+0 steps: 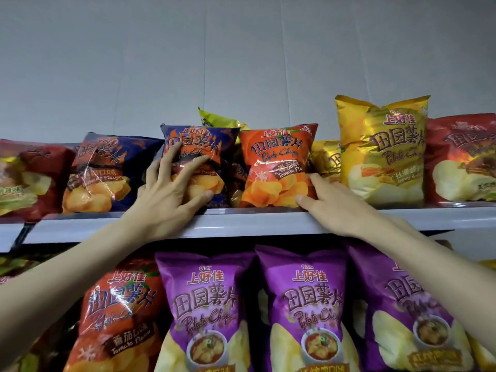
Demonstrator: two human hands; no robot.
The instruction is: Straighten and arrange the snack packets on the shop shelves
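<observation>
Left hand (171,196) spread on navy packet (214,142); right hand (332,208) touching orange packet (276,162) corner

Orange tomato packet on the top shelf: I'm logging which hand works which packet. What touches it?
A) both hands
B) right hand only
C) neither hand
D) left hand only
B: the right hand touches the orange tomato packet at its lower right edge with its fingertips, while the left hand lies on the dark blue packet beside it.
</observation>
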